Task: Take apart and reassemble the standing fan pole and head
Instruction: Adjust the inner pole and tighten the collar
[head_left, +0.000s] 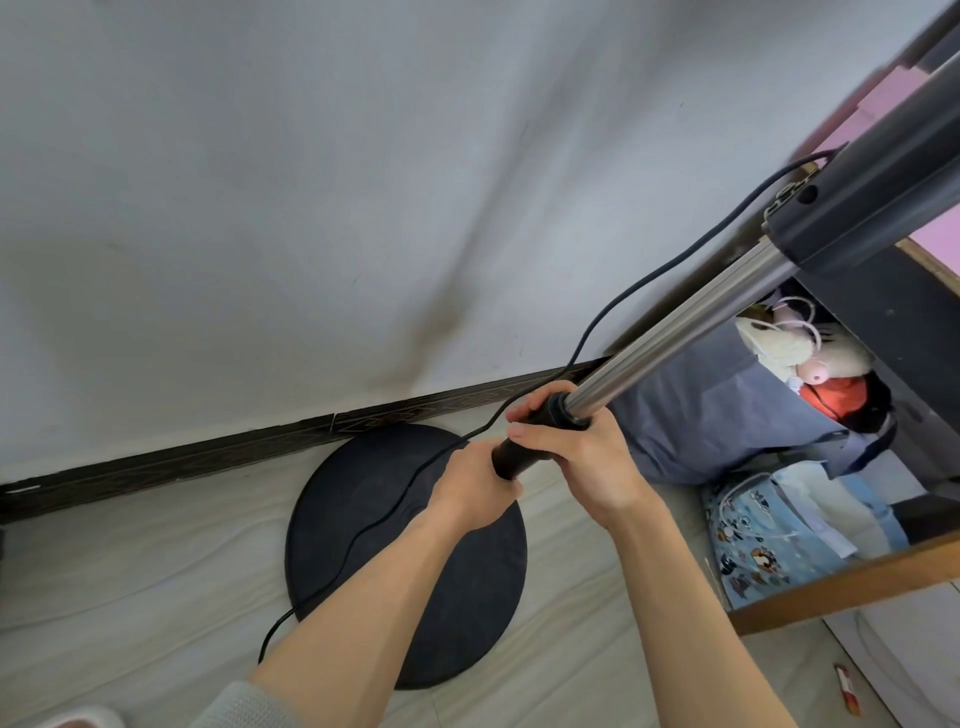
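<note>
The standing fan's round black base (363, 499) sits on the pale floor by the wall. A black lower pole tube (514, 460) rises from it, topped by a black collar (558, 408). A shiny steel inner pole (685, 317) runs up to the right into the dark grey neck of the fan head (872, 192). My left hand (475, 491) is wrapped around the black tube below. My right hand (582, 457) grips the collar just above it. The fan head itself is out of view.
A black power cord (613, 306) hangs from the neck, passes behind my hands and trails over the base to the floor. A wooden and dark frame (831, 582) at right holds bags, cloth and soft toys (779, 353). The white wall and dark skirting board (208, 452) are close behind.
</note>
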